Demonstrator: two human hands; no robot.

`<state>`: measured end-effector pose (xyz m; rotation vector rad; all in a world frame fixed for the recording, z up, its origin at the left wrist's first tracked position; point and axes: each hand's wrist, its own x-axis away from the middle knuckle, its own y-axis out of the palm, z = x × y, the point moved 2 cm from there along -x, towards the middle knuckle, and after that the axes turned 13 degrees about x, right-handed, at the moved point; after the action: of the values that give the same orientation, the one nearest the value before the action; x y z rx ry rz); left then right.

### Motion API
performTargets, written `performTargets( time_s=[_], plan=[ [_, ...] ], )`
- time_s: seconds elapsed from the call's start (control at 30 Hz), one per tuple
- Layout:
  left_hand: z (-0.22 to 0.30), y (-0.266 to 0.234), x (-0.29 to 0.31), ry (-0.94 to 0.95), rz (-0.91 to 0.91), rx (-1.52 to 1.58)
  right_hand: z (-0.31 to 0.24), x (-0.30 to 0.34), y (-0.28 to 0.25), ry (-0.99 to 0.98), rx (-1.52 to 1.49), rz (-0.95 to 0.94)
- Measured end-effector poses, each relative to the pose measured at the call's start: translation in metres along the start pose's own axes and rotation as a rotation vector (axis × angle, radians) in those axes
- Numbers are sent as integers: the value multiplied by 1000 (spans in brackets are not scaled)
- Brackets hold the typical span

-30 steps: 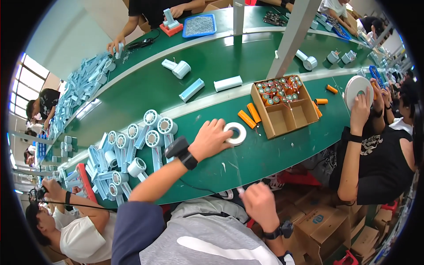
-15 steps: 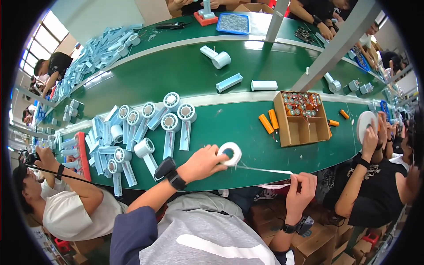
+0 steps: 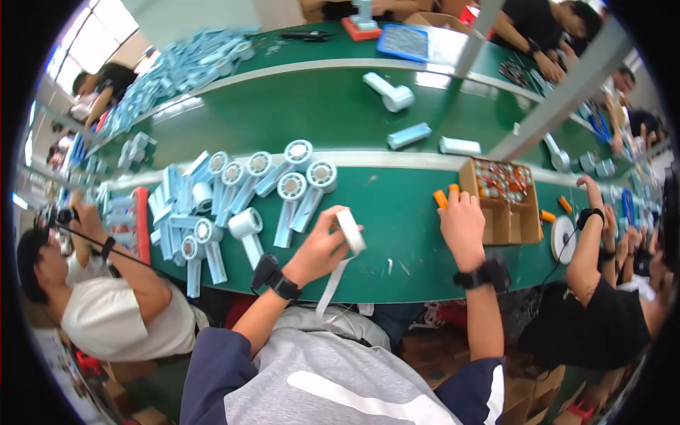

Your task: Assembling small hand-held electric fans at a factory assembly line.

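Note:
My left hand (image 3: 320, 246) is closed round a roll of white tape (image 3: 350, 231), turned almost edge-on. A loose strip of the tape (image 3: 331, 287) hangs from the roll down past the table edge. My right hand (image 3: 463, 221) reaches over the green table, its fingers bent down together on an orange cylindrical battery (image 3: 454, 188). Its fingertips are partly hidden behind the hand. A second orange battery (image 3: 440, 199) lies just left of those fingers. Right beside the hand stands a divided cardboard box (image 3: 504, 225) with several wired orange batteries in its far compartments.
Light-blue fan housings (image 3: 289, 187) with round heads and handles crowd the table's left. Beyond the pale rail, more blue parts (image 3: 409, 135) lie on a green surface. A slanted metal post (image 3: 567, 99) rises behind the box. A white reel (image 3: 564, 239) and co-workers flank me.
My right hand has let go of the tape's end and moved forward to the orange batteries. The stretched strip now hangs down, and the roll in my left hand has turned edge-on.

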<state>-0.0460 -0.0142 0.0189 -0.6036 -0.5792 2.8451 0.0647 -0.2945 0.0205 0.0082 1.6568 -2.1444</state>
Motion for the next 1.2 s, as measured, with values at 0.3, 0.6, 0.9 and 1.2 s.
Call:
performTargets(
  time_s=[0.3, 0.6, 0.9, 1.2],
  plan=[
    [26, -14, 33, 28, 248, 172, -20, -15, 31, -89, 224, -77],
    [8, -37, 35, -31, 320, 168, -57, 11, 34, 72, -259, -21],
    [-29, -27, 51, -57, 456, 486, -78, 29, 4, -43, -604, -102],
    [-31, -24, 56, -256, 288, 192, -76, 32, -15, -131, -445, -205]
  ],
)
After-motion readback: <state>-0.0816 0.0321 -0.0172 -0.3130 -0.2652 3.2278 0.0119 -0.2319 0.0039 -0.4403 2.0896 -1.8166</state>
